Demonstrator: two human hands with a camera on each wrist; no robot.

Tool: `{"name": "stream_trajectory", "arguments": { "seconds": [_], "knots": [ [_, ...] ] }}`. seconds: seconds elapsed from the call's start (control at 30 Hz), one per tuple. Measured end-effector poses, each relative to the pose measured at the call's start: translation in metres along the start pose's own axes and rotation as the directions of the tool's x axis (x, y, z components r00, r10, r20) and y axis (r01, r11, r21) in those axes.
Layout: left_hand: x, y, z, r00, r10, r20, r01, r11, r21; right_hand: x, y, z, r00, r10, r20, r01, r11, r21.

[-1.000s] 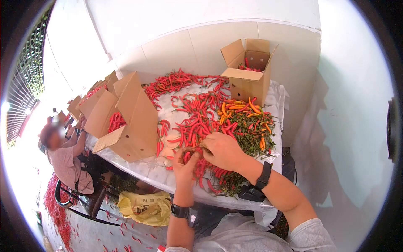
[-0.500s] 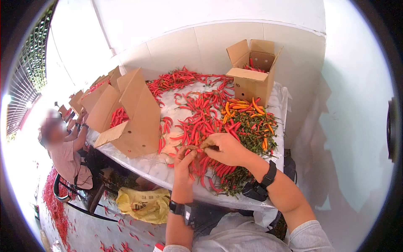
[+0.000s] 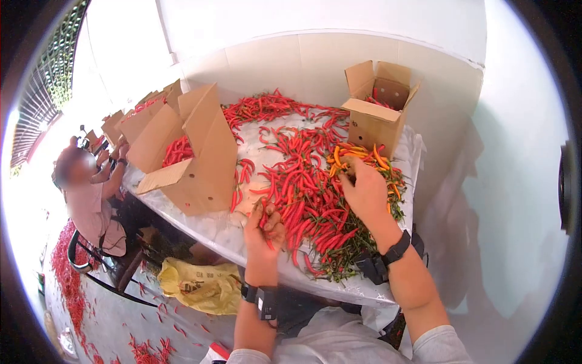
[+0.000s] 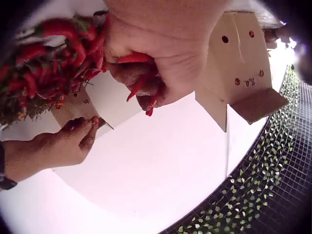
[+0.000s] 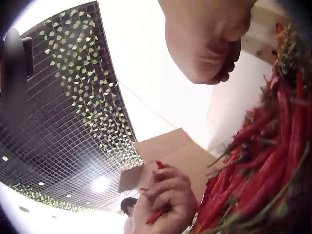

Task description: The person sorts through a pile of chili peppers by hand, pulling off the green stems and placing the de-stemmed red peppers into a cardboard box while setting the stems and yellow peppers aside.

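Left hand curls round red chilies, right hand reaches orange ones

Clock directions run from the left hand [image 3: 265, 229] in the head view. Its fingers are curled round a few red chilies [image 4: 141, 83], tips poking out past the fingers. The red chili heap [image 3: 303, 206] lies just beside it, stretching from 1 to 3 o'clock on the covered table [image 3: 221, 233]. Green stalks [image 3: 339, 266] bunch at 4 o'clock. The right hand [image 3: 368, 194] is at 2 o'clock with bent fingers, their tips at the orange chilies [image 3: 381, 159]; whether it pinches one, I cannot tell. A yellow bag [image 3: 200, 290] sits below the table between 7 and 8 o'clock. An open carton [image 3: 209, 173] holding red chilies stands between 10 and 11. Farther off, a smaller open box [image 3: 371, 128] with red chilies stands between 1 and 2, and a seated person [image 3: 91, 209] is at 9.
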State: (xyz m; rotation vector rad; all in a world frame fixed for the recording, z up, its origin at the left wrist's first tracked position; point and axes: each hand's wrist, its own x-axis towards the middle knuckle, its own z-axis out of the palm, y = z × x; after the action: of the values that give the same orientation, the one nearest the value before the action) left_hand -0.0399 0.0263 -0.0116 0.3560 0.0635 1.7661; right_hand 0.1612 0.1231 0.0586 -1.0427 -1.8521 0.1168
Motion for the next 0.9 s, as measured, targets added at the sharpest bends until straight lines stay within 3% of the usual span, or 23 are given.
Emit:
{"name": "stream_trajectory", "arguments": {
  "seconds": [0.1,0.2,0.3,0.4,0.6,0.7,0.8,0.9],
  "knots": [
    [-0.002,0.001,0.007,0.996,0.005,-0.094,-0.014,0.995,-0.1,0.003,0.015,-0.004,0.987,-0.16,0.018,0.158,0.947,-0.281],
    [-0.001,0.001,0.007,0.994,0.007,-0.105,-0.022,0.99,-0.139,0.002,0.005,-0.001,0.963,-0.265,-0.044,0.221,0.875,-0.432],
    [-0.001,0.002,0.004,0.997,-0.012,-0.076,0.0,0.989,-0.149,-0.003,-0.006,0.012,0.936,-0.351,0.015,0.351,0.935,-0.047],
    [0.0,0.005,-0.006,0.998,-0.053,-0.038,0.047,0.988,-0.148,-0.014,-0.015,0.028,0.879,-0.399,0.26,0.347,0.911,0.223],
    [0.0,0.001,0.003,0.995,-0.024,-0.1,0.015,0.996,-0.091,-0.024,-0.01,0.047,0.779,-0.484,0.399,0.501,0.863,0.068],
    [-0.001,0.001,0.006,0.996,-0.009,-0.09,0.007,1.0,-0.027,-0.022,-0.015,0.04,0.778,-0.469,0.418,0.482,0.872,0.081],
    [-0.003,0.001,0.007,0.998,-0.013,-0.064,0.011,1.0,-0.027,-0.02,-0.01,0.039,0.836,-0.49,0.246,0.453,0.87,0.194],
    [-0.003,0.002,0.003,0.999,-0.031,-0.014,0.03,0.997,-0.07,-0.01,-0.013,0.027,0.9,-0.378,0.217,0.327,0.915,0.237]
  ]
}}
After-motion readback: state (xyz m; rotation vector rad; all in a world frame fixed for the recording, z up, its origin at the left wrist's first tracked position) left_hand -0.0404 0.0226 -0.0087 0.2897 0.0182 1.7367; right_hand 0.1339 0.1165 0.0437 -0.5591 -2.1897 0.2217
